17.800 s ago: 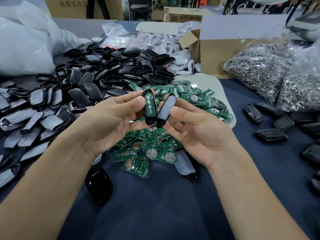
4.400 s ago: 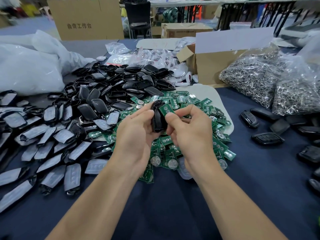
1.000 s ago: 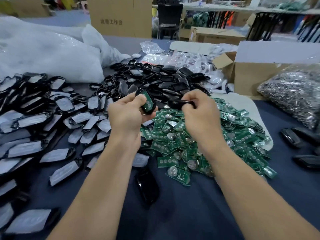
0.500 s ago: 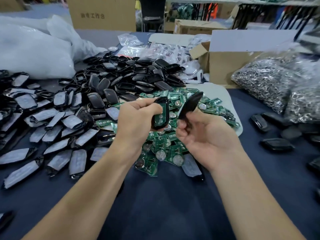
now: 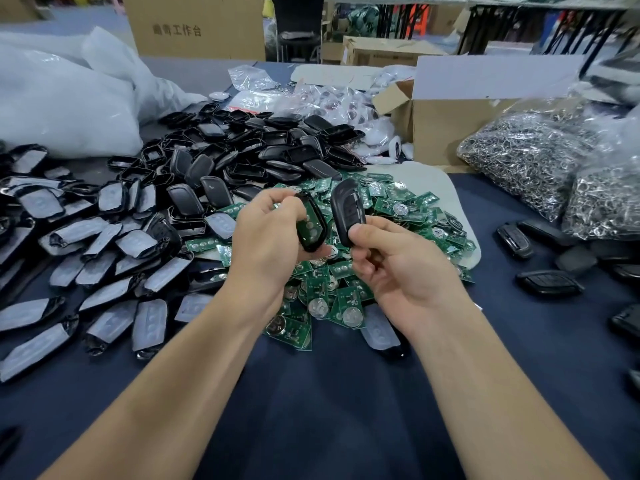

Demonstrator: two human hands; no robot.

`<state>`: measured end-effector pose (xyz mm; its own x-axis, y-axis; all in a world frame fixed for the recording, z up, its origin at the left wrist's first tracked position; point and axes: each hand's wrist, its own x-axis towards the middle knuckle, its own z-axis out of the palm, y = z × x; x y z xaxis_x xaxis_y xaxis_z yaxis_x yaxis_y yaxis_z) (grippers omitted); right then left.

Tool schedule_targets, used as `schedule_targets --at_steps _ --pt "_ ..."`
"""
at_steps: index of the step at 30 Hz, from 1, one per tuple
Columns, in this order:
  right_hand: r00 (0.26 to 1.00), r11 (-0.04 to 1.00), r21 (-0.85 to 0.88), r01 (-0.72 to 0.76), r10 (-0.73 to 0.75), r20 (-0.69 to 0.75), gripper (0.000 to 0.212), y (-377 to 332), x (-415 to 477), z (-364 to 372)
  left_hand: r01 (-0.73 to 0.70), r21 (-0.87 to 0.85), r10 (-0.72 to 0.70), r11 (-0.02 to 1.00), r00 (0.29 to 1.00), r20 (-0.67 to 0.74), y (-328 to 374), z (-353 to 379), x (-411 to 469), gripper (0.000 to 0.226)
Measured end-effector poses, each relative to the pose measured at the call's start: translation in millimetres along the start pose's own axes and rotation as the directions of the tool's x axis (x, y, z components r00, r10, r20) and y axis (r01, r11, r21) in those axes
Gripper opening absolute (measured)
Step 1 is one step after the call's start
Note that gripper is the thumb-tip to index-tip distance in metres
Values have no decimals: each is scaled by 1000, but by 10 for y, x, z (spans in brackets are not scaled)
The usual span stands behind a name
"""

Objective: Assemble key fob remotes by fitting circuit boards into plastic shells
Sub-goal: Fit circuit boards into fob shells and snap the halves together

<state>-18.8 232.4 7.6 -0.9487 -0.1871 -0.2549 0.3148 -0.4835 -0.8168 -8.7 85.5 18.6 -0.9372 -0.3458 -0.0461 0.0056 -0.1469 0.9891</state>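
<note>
Pinching a glossy shell (image 5: 312, 243) with green board (image 5: 310, 220), the left hand (image 5: 266, 244) faces the right hand (image 5: 398, 268) gripping an oblong black cover (image 5: 348, 209).

Soft, even light is coming down from above, so shadows are barely showing on the dark cloth (image 5: 311, 410). The black shell pile (image 5: 270, 150) and the bags of metal rings (image 5: 526, 157) are glinting a bit (just mild glare). Edges are bowing from the wide lens, and the far background is going soft.
</note>
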Motion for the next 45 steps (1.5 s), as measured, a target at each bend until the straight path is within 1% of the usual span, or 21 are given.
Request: schedule_targets --at_steps 1,3,5,8,10,14,16,19,21,23,26,27,29,31,33,37,39,41,42,43,45 --pt "1000 1000 -3 -2 2 -9 16 1 4 0 2 4 -2 1000 1000 -19 1 -2 6 17" --pt "1000 1000 -1 -6 6 -22 16 1 13 3 26 -7 -26 1000 1000 -15 3 -3 16 15" --pt "1000 1000 -4 -8 8 -26 14 -1 15 7 85 -60 -82 995 996 45 15 7 16 12" --pt "1000 1000 -11 -6 6 -30 14 6 21 3 202 -136 -180 970 971 157 41 10 18 9" --pt "1000 999 -32 3 -4 -28 13 5 17 -3 233 -139 -206 963 961 183 34 -15 46 14" --pt "999 987 -152 43 -46 -16 14 -7 -6 1 174 -70 -152 982 958 245 -11 -50 81 40" --pt "997 977 -205 59 -66 -26 15 -14 -10 4 145 -45 -130 988 959 251 -40 -40 73 47" --pt "998 967 -248 58 -64 -18 18 -19 -18 -2 94 23 -96 995 976 194 -73 -17 71 38" --pt "999 964 -264 34 -31 17 12 -25 -35 0 85 13 -86 996 980 178 -78 -22 80 34" --pt "998 968 -249 -8 23 55 12 -47 -52 -6 104 -27 -96 994 975 199 -65 -34 87 35" --pt "994 984 -172 -49 64 84 25 -78 -53 -18 152 -82 -126 985 957 261 -34 -53 95 39" --pt "996 989 -146 -40 51 73 28 -73 -50 -16 161 -92 -130 983 953 274 -29 -59 100 41" --pt "1000 991 -134 21 -19 23 26 -49 -44 -5 153 -90 -125 984 956 266 -25 -65 103 41" --pt "994 976 -190 108 -113 -13 24 -27 -42 5 114 -42 -103 993 972 213 -24 -60 94 35" --pt "985 953 -256 160 -172 -23 25 -24 -45 -1 83 0 -82 997 981 177 -30 -51 80 33" --pt "985 943 -291 159 -171 -18 24 -26 -52 -23 70 -51 -59 996 981 183 -16 -47 62 36" --pt "982 938 -308 162 -185 -48 18 -26 -52 -16 26 -81 -14 996 989 147 4 -30 44 37" --pt "974 934 -320 161 -203 -102 9 -47 -52 -8 -99 -41 102 994 992 71 22 -20 29 37" --pt "976 939 -312 144 -186 -110 12 -60 -53 -4 -200 23 199 980 979 45 29 -24 22 38" --pt "985 951 -288 111 -143 -95 22 -69 -55 3 -310 100 307 945 951 46 37 -31 15 38" --pt "999 977 -211 14 -23 -42 40 -85 -57 22 -492 251 476 833 870 126 47 -49 5 38"
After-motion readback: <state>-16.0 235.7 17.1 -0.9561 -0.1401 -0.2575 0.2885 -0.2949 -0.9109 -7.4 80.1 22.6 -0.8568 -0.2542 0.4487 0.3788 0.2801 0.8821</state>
